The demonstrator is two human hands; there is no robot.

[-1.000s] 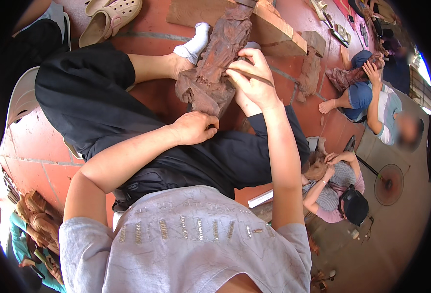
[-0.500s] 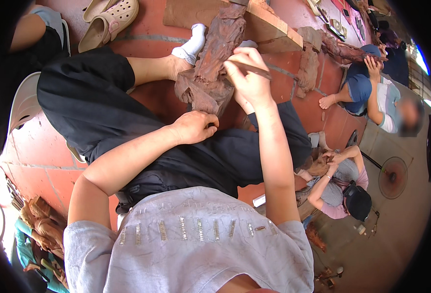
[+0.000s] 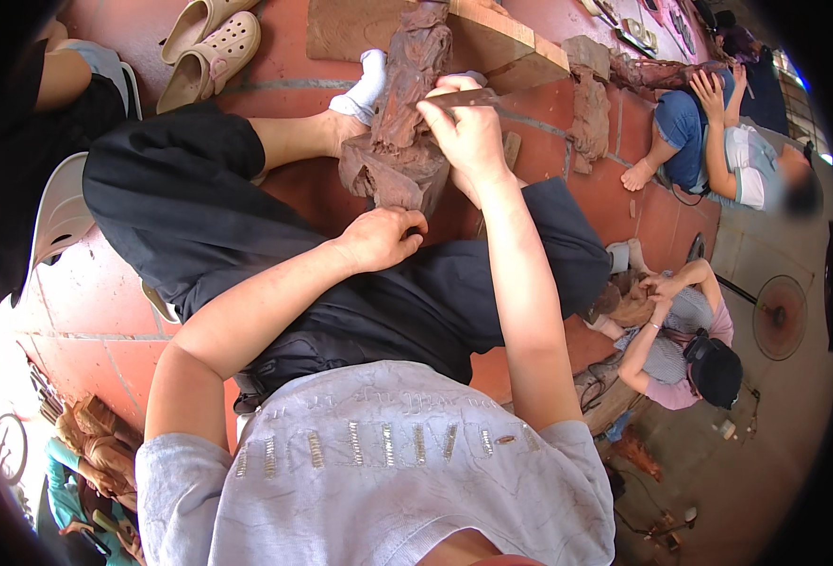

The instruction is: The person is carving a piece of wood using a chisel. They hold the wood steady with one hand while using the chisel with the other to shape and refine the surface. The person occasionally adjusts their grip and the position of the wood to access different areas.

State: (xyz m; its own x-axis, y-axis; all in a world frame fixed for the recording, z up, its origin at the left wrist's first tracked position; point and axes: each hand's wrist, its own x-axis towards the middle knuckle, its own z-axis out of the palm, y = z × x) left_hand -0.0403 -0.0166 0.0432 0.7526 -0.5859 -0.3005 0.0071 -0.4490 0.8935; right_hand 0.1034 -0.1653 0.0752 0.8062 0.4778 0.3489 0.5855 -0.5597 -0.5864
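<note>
A reddish-brown wood carving [image 3: 415,85] with a rough, grooved surface and a wider blocky base [image 3: 393,170] stands between my legs. Curled at the near end of that base, my left hand [image 3: 382,240] grips its edge; the fingertips are partly hidden. My right hand [image 3: 471,140] is closed around a narrow, flat, dark-brown tool [image 3: 476,98], held against or just beside the carving's right side. The tool's working tip is hidden, so its exact kind cannot be told. A foot in a white sock [image 3: 367,87] is beside the carving on the left.
Beyond the carving lies a pale wooden block [image 3: 506,47], with another rough wood piece [image 3: 589,113] to its right. Beige clogs [image 3: 216,57] sit on the red tiles at upper left. Co-workers sit at right, near a standing fan [image 3: 779,316], and at lower left.
The view has shifted slightly. My right hand has moved a little with the tool, now lying more level. My left hand stays at the base. A co-worker at upper right has lifted their hands.
</note>
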